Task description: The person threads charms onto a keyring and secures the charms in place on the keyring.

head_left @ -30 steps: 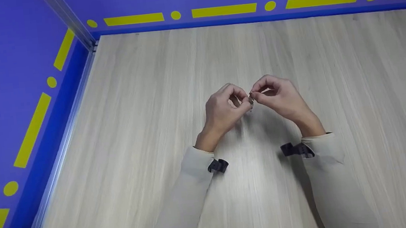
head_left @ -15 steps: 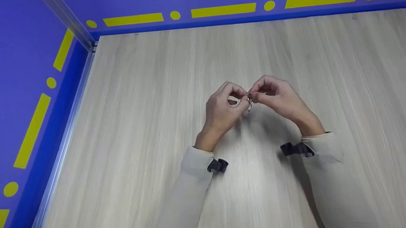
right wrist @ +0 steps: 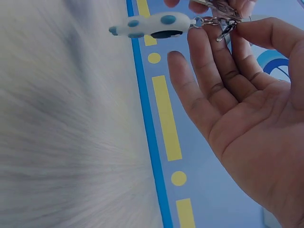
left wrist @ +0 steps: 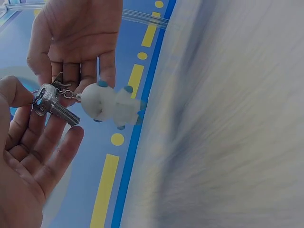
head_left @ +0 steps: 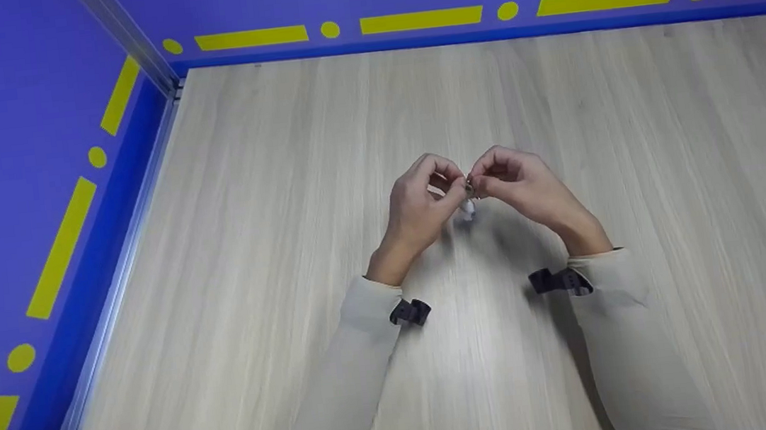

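Observation:
Above the middle of the table, my left hand (head_left: 419,204) and right hand (head_left: 530,189) meet fingertip to fingertip over a keychain. In the left wrist view, left thumb and fingers pinch a metal key ring (left wrist: 43,99), from which a silver key (left wrist: 64,113) juts. A short chain (left wrist: 68,94) joins it to a white figurine (left wrist: 111,105) with blue ears and feet. This figurine dangles below the hands in the head view. In the right wrist view, right thumb and index finger pinch the metal clasp (right wrist: 227,31) end of the chain, partly hidden; the other fingers extend loosely.
A wood-grain table (head_left: 248,222) lies beneath both hands. Blue panels with yellow dashes (head_left: 423,20) stand behind it and on the left, joined by a metal corner post (head_left: 129,38). Dark straps (head_left: 561,282) sit at both wrists over beige sleeves.
The white figurine has come into sight below the fingertips, where earlier only ring and small metal parts showed. Both hands have shifted slightly left at the fingertips, still pinching.

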The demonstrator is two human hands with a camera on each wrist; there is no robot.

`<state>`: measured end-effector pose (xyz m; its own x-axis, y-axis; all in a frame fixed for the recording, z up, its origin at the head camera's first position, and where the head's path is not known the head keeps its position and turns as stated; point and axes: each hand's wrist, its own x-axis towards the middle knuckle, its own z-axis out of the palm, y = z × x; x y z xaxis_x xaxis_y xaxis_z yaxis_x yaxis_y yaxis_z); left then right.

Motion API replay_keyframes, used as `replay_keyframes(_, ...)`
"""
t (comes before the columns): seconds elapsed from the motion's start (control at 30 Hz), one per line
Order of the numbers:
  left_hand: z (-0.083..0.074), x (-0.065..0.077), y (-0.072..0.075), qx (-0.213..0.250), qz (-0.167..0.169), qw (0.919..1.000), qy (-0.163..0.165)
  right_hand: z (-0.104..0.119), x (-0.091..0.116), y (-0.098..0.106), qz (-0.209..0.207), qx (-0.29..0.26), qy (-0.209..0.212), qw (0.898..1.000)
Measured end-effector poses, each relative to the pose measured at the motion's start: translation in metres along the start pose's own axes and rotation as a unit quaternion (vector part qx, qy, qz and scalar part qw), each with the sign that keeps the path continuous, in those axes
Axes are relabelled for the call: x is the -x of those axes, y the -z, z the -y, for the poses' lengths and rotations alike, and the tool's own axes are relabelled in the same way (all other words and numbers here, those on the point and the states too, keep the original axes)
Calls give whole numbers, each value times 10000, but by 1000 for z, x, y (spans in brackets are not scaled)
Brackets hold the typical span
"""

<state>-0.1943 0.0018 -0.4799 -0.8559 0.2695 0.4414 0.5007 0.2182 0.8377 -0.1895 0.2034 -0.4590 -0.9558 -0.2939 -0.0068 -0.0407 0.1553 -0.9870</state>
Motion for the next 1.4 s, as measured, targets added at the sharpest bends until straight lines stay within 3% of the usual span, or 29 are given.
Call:
replay_keyframes(0.4,-3,-1,3,750,-2,9972,20,-6,-1,2,304,-120,212,9992)
replay_keyframes(0.6,-6,-3,7,840,-3,9964,92,-10,0,3,509,253,226,9981)
replay_keyframes(0.83,-10,-3,11,1039,-13,9938,403,-16,-4,1,829,525,303,9947)
replay_keyframes(1.1,-13,-4,13,1150,-10,9915,613,-20,-6,-1,403,782,403,9953)
replay_keyframes(1.4,-14,-5,14,1257,64,9875,951,-18,-5,-2,220,467,170,9985)
